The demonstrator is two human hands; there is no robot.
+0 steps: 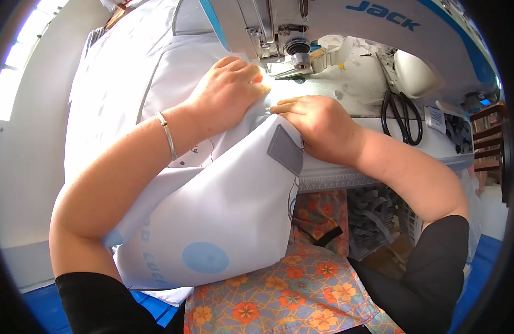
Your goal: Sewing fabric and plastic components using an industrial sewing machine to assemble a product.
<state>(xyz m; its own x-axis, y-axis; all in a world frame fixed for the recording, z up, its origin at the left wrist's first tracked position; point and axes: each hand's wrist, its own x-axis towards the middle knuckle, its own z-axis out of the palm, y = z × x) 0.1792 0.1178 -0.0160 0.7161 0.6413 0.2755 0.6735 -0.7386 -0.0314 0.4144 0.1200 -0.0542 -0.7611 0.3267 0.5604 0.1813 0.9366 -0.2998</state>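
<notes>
A person sits at a white sewing machine [335,22]. Both hands press down on a white cloth [212,211] that lies on the machine's flat bed and hangs down into the lap.

The left hand [229,92] lies flat on the cloth, just left of the metal foot [293,67] of the machine. Its fingers are bent a little and push the cloth down. They are not wrapped around anything. A thin silver bangle [167,136] sits on the left wrist.

The right hand [318,122] is just beside the left one, a bit nearer. Its fingers are stretched out flat and point left, pinning the edge of the cloth to the bed. The two hands almost touch.

A small grey patch [286,149] sits on the cloth right under the right hand. A pale blue circle [205,257] is printed lower down on the cloth, near the lap.

Black scissors [402,114] lie on the bed to the right, well apart from the hands. More white cloth is piled at the far left, behind the machine. The person's lap is covered in cloth with orange flowers [301,289].
</notes>
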